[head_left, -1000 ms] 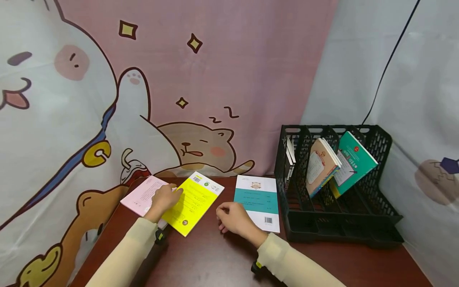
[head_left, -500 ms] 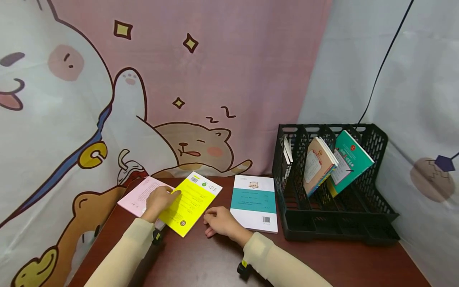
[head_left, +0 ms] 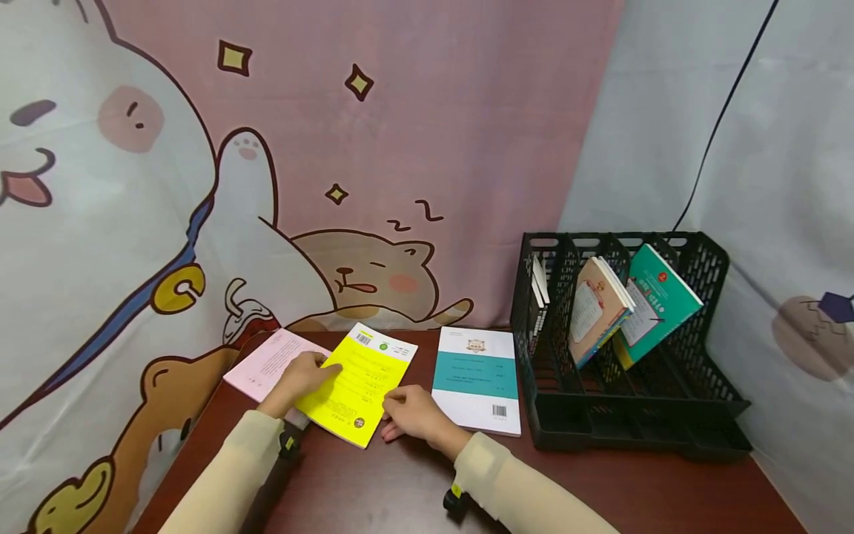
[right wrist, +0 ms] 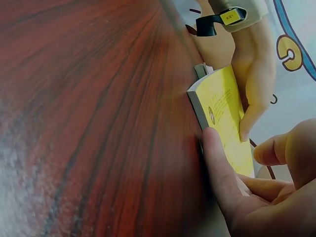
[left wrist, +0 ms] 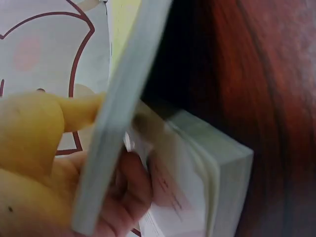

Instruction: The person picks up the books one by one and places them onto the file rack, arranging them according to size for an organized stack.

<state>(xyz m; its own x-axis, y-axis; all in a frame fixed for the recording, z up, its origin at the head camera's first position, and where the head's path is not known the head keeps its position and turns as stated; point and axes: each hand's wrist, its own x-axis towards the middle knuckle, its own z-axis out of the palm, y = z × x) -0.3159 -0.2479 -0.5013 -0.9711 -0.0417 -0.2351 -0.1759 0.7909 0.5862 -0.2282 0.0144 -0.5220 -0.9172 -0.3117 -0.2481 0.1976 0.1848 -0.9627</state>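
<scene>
The yellow book (head_left: 363, 393) is tilted, its left edge raised above the pink book (head_left: 270, 360). My left hand (head_left: 296, 382) grips that left edge, thumb on the cover and fingers curled underneath. In the left wrist view the yellow book's page edge (left wrist: 116, 118) runs between thumb and fingers, above another thick book (left wrist: 217, 163). My right hand (head_left: 420, 417) is at the yellow book's right edge. In the right wrist view one extended finger (right wrist: 215, 148) touches the book's edge, while the thumb (right wrist: 271, 150) stands apart from the cover.
A white and teal book (head_left: 477, 382) lies to the right of my right hand on the brown table (head_left: 373, 497). Beyond it stands a black divided rack (head_left: 634, 423) with several books leaning in its compartments. A patterned curtain (head_left: 467, 148) hangs behind the table.
My right hand has moved left from beside the white and teal book to the yellow book's edge. The yellow book's near end has swung slightly right in my left hand.
</scene>
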